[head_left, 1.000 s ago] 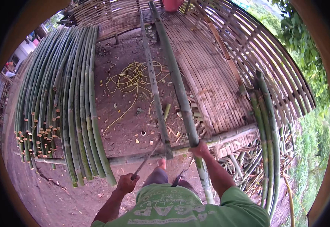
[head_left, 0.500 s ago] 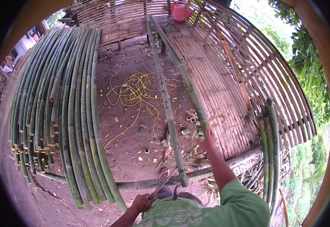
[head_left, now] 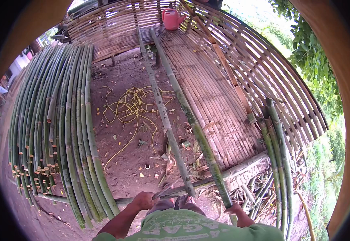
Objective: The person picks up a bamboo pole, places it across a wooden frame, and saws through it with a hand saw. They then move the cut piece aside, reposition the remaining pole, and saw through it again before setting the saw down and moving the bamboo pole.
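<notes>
My left hand (head_left: pixel 144 200) is closed around the handle of a long-bladed knife (head_left: pixel 163 192), its thin blade pointing right in front of my lap. At lower right, my right hand (head_left: pixel 234 209) grips a green bamboo pole (head_left: pixel 201 138) close to its near end. That pole slopes away to the bamboo platform at the back. A second, greyer bamboo pole (head_left: pixel 162 114) lies alongside it on the left, its near end in front of my lap. Both cross a horizontal bamboo beam (head_left: pixel 201 184). My fingers partly hide the knife handle.
Many cut bamboo poles (head_left: pixel 78 132) are stacked at left. A slatted bamboo bench (head_left: pixel 207 100) with a backrest runs along the right; a red watering can (head_left: pixel 171 20) stands on it. A yellow hose (head_left: pixel 132 105) lies coiled on the dirt. Upright poles (head_left: pixel 279 160) lean at right.
My right hand has moved down and nearer to me, from beside the bench to the green pole's near end, which now reaches past the beam. My left hand with the knife has risen slightly.
</notes>
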`<state>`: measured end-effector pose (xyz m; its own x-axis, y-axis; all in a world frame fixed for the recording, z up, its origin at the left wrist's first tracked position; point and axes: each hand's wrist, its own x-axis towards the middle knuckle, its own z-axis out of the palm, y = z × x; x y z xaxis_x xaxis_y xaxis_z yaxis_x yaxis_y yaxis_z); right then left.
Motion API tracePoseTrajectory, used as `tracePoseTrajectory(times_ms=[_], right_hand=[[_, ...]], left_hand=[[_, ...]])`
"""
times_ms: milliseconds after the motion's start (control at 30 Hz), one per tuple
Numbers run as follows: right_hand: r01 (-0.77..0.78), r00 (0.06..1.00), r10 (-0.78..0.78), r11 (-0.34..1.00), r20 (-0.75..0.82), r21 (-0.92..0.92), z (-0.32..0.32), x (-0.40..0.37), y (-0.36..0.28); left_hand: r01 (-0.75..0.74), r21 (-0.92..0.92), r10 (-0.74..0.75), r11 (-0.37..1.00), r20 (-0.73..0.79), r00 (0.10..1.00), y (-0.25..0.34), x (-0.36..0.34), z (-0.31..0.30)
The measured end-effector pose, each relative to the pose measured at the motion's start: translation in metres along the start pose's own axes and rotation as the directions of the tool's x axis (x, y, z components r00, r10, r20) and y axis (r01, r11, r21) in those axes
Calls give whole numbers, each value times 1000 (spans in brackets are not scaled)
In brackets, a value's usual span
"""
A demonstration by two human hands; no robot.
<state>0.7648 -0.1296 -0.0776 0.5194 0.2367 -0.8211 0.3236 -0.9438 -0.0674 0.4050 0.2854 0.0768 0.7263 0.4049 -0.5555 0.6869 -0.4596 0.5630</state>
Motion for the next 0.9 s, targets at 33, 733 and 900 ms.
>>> tracePoseTrajectory(times_ms=[33,733,900], right_hand=[[17,1000,-17,1000,0,-24,10,8,3],[198,979,-189,967,-71,160,45,-51,-109],[229,973,-230,966,-3,118,23,-61,-112]], left_hand=[[-6,15,6,1000,0,1000,3,1,0],[86,178,-55,980,-171,984,58,-12,79],[31,111,-4,993,-237,971,70,-16,87]])
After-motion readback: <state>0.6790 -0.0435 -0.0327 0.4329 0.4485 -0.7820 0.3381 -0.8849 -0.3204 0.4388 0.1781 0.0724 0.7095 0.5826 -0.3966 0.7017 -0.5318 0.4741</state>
